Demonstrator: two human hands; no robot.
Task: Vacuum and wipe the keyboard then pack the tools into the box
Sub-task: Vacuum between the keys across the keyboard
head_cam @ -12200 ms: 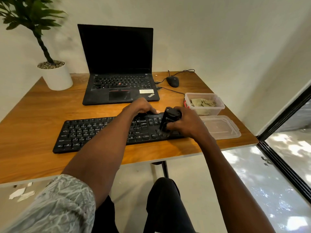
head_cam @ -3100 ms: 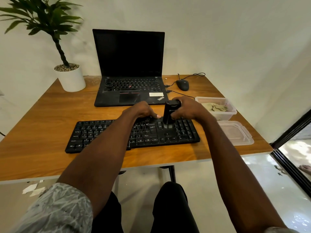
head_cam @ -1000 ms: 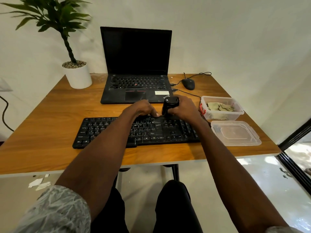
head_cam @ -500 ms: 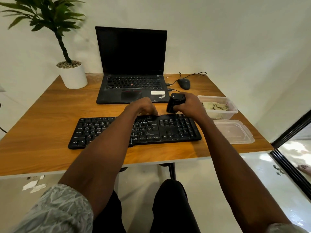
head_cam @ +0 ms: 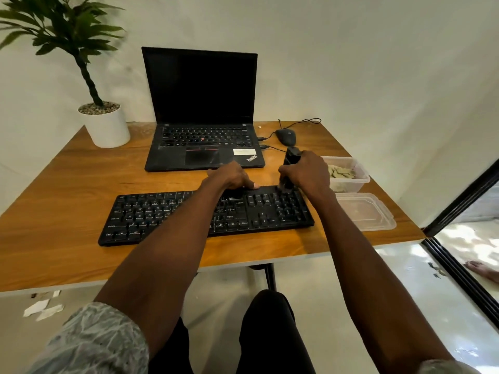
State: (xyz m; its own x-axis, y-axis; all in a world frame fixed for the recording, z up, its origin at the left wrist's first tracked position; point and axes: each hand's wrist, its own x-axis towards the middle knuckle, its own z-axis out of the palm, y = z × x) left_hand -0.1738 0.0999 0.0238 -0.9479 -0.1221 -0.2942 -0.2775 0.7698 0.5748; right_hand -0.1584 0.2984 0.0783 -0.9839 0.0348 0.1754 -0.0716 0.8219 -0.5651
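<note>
A black keyboard (head_cam: 167, 214) lies across the wooden desk (head_cam: 67, 184). My right hand (head_cam: 307, 174) grips a small black handheld vacuum (head_cam: 291, 160), held upright with its nozzle at the keyboard's far right corner above the number pad. My left hand (head_cam: 232, 178) rests on the keyboard's back edge near the middle, fingers bent over the top row. A clear plastic box (head_cam: 353, 174) at the right holds a greenish cloth (head_cam: 341, 172). The box's lid (head_cam: 364, 211) lies in front of it.
An open black laptop (head_cam: 202, 147) sits behind the keyboard, with a wired mouse (head_cam: 286, 137) to its right. A potted plant (head_cam: 106, 125) stands at the back left corner. A dark door frame (head_cam: 464, 201) is at the right. Paper scraps (head_cam: 43, 310) lie on the floor.
My right hand has carried the vacuum to the right along the keyboard's back edge, from near the middle to the far right corner. My left hand has stayed put on the back edge.
</note>
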